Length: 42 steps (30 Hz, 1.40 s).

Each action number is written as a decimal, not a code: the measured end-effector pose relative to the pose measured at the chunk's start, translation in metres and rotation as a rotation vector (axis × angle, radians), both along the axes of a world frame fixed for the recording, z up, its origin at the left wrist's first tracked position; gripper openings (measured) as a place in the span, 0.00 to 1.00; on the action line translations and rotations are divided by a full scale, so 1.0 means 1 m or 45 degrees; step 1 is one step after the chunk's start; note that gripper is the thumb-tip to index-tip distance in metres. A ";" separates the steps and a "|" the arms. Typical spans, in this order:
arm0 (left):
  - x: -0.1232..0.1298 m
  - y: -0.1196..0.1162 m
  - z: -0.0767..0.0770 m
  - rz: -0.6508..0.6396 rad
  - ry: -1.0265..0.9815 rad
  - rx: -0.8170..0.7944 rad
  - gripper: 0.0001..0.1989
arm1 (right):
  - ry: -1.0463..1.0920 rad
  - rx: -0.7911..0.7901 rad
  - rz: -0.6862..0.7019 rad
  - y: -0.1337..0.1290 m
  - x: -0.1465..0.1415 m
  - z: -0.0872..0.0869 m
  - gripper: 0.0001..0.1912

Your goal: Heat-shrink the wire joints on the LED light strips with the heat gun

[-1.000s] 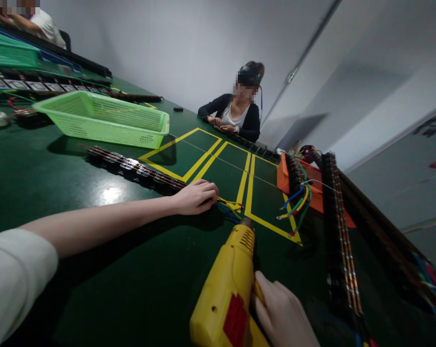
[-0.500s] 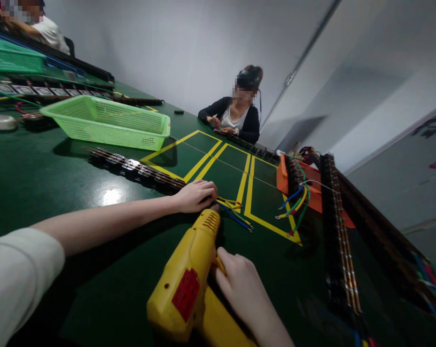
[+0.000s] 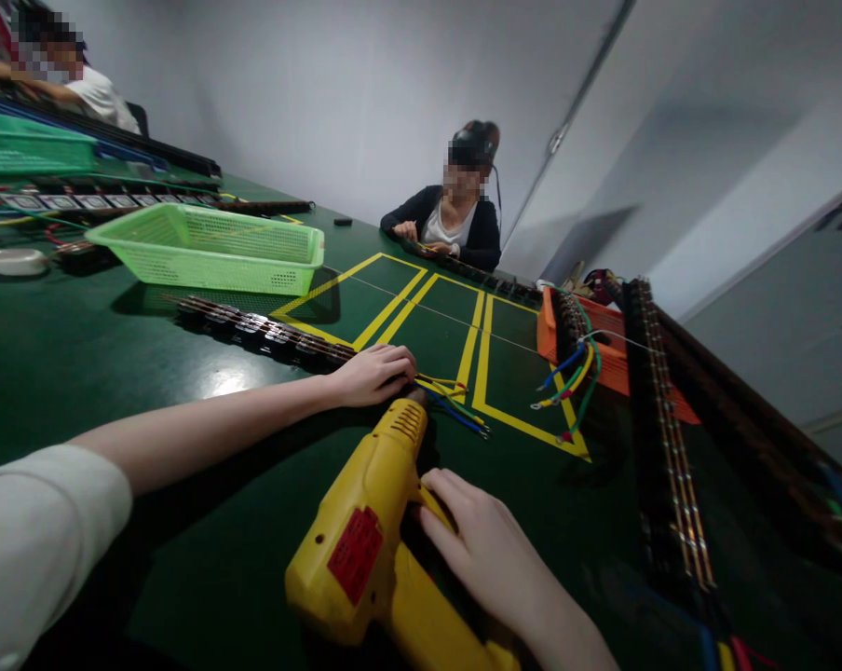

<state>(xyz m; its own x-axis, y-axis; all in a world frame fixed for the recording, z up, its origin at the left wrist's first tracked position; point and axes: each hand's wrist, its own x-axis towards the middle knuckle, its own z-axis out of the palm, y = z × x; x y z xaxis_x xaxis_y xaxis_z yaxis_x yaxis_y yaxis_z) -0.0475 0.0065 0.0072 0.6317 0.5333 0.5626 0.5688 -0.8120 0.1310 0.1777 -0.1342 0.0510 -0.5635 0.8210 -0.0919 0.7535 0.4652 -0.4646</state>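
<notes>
A yellow heat gun (image 3: 365,513) lies across the lower middle of the view, its nozzle beside my left hand. My right hand (image 3: 469,522) is at its trigger area, fingers curled around the yellow guard. My left hand (image 3: 375,375) is closed over the near end of a dark strip assembly (image 3: 267,335) with thin copper-coloured rods. Blue, green and yellow wires (image 3: 463,415) with metal lugs stick out past that hand, just beyond the nozzle.
A light green basket (image 3: 211,252) stands behind the strip on the green table (image 3: 183,354). At the right are an orange basket (image 3: 606,363), hanging wires and long dark assemblies (image 3: 662,438). A person (image 3: 455,205) works across the table; another person (image 3: 100,93) sits far left.
The view has shifted slightly. My right hand has slid a little down and right along the heat gun. My left hand stays on the strip's end.
</notes>
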 end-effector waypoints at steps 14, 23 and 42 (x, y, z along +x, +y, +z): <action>-0.002 0.000 0.001 -0.030 0.026 0.002 0.09 | -0.263 -0.576 -0.138 0.006 0.050 0.015 0.06; -0.003 -0.001 0.002 -0.074 0.022 -0.021 0.07 | -0.103 -0.904 -0.184 0.005 0.085 0.019 0.11; -0.002 -0.001 0.001 -0.164 0.024 0.025 0.08 | 0.112 -0.358 -0.012 0.001 0.027 0.005 0.08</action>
